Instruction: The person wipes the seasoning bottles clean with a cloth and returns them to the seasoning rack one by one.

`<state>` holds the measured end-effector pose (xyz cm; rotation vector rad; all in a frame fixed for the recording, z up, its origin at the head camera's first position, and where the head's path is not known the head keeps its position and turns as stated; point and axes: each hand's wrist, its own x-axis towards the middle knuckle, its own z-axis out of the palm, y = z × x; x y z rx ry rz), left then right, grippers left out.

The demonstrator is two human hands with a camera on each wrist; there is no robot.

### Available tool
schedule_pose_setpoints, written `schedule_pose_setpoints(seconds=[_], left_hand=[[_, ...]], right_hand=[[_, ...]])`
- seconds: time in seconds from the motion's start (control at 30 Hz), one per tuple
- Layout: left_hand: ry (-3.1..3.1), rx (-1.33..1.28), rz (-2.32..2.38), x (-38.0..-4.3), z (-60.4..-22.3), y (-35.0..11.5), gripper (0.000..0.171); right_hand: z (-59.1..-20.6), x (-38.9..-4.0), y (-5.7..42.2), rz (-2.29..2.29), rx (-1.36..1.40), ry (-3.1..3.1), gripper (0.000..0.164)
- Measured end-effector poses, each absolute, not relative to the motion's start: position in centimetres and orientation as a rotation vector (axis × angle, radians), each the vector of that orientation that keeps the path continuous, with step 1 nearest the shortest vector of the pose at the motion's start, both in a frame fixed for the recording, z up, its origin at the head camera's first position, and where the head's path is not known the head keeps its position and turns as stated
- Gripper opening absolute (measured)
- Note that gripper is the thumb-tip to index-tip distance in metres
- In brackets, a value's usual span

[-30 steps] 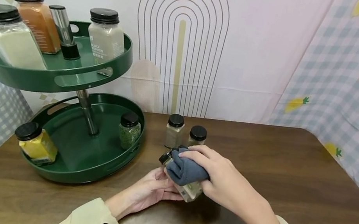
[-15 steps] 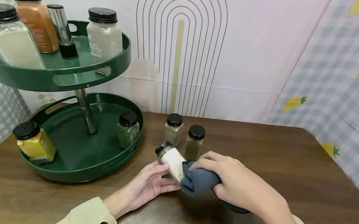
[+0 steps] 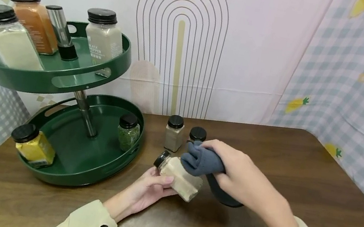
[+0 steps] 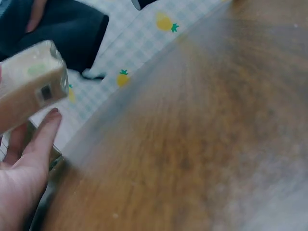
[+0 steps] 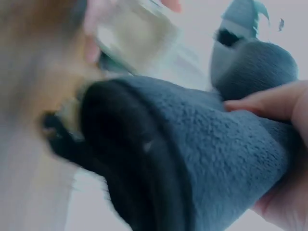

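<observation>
My left hand (image 3: pixel 145 191) holds a clear spice jar (image 3: pixel 181 177) of pale powder, tilted, its black lid toward the upper left. The thumb lies across the jar's side in the head view. In the left wrist view the base of this jar (image 4: pixel 36 84) shows a small dark square mark. My right hand (image 3: pixel 238 175) grips a bunched blue-grey cloth (image 3: pixel 201 160), which overlaps the jar's upper side; a darker fold hangs below the palm. Up close in the right wrist view, the cloth (image 5: pixel 221 149) is fuzzy with a dark edge, pinched by thumb and fingers.
Two small black-lidded jars, one pale (image 3: pixel 174 134) and one partly hidden (image 3: pixel 198 133), stand behind my hands on the wooden table (image 3: pixel 285 167). At left is a two-tier green tray (image 3: pixel 69 181) with a green-herb jar (image 3: pixel 128 132), a yellow jar (image 3: pixel 35 147) and larger jars above.
The cloth moved right and down along the jar, then back up and left to its upper side. The jar turned in my left hand, which stayed nearly in place.
</observation>
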<state>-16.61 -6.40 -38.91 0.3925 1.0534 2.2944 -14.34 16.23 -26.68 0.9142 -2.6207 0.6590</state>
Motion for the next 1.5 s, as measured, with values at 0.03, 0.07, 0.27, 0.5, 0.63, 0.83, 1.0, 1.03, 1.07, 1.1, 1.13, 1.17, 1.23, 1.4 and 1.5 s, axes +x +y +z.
schedule_pose_setpoints(seconds=[0.03,0.07,0.27,0.5,0.63,0.83,1.0,1.03,1.07,1.1,1.13,1.17,1.23,1.4,1.5], left_hand=[[1.069,0.419,2.28,-16.6,-38.9,-6.4,0.051],[1.087,0.445,2.266,-16.5,-38.9,-6.4,0.052],[1.189,0.482,2.245,-16.4,-38.9,-6.3,0.071],[1.169,0.382,2.351,-16.5,-38.8,-6.3,0.066],[1.115,0.242,2.412,-16.5,-38.7,-6.3,0.064],[1.104,0.213,2.424,-16.5,-38.8,-6.4,0.063],[1.117,0.29,2.407,-16.4,-38.9,-6.5,0.063],[1.124,0.305,2.396,-16.4,-38.9,-6.6,0.062],[1.132,0.319,2.386,-16.4,-38.9,-6.6,0.062],[1.139,0.331,2.376,-16.4,-38.9,-6.6,0.062],[1.15,0.346,2.364,-16.4,-38.9,-6.6,0.062],[1.164,0.359,2.355,-16.5,-39.0,-6.5,0.061],[1.197,0.386,2.341,-16.5,-39.0,-6.5,0.06],[1.272,0.402,2.312,-16.5,-38.9,-6.4,0.066],[1.286,0.392,2.302,-16.5,-38.9,-6.4,0.068]], right_hand=[[-27.1,-14.4,15.8,0.665,0.93,-2.59,0.047],[-27.5,-14.4,15.3,0.665,0.956,-2.571,0.051],[-29.1,-14.4,14.1,0.604,1.098,-2.565,0.075],[-28.8,-14.5,14.7,0.556,1.142,-2.625,0.067],[-28.4,-14.6,15.4,0.483,1.143,-2.739,0.06],[-27.4,-14.2,16.7,0.426,1.141,-2.906,0.053],[-26.4,-14.2,17.5,0.341,1.02,-2.985,0.051],[-26.4,-14.2,17.6,0.343,0.993,-2.961,0.053],[-26.4,-14.2,17.5,0.35,0.974,-2.918,0.055],[-26.5,-14.3,17.3,0.379,0.96,-2.868,0.058],[-26.6,-14.3,17.1,0.422,0.956,-2.807,0.06],[-26.7,-14.3,16.8,0.465,0.956,-2.745,0.063],[-27.1,-14.3,16.0,0.543,0.97,-2.637,0.068],[-28.3,-14.0,14.0,0.554,1.035,-2.58,0.071],[-28.5,-13.8,13.7,0.5,1.031,-2.625,0.067]])
